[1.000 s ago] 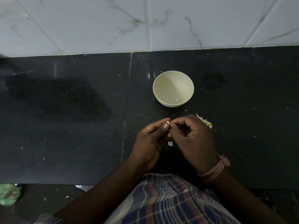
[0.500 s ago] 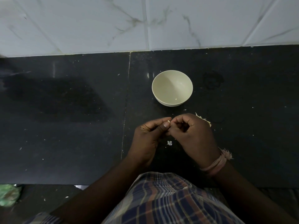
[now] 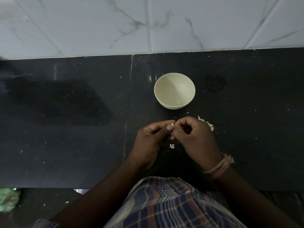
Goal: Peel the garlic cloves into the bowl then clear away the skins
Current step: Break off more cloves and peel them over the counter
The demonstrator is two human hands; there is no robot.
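Note:
A small garlic clove shows as a pale tip between my two hands, just in front of the cream bowl. My left hand pinches the clove between thumb and forefinger. My right hand meets it with curled fingers and picks at the clove; most of the clove is hidden. The bowl holds only a tiny pale speck. A heap of garlic skins lies behind my right hand, partly hidden by it. One loose skin flake lies on the counter below the hands.
The black stone counter has a seam left of the hands and is sprinkled with small white flecks. A white marble-tiled wall rises behind it. A green object lies at the lower left, below the counter edge.
Both hands stay together on the clove with only slight finger movement. The bowl and the skins have not moved.

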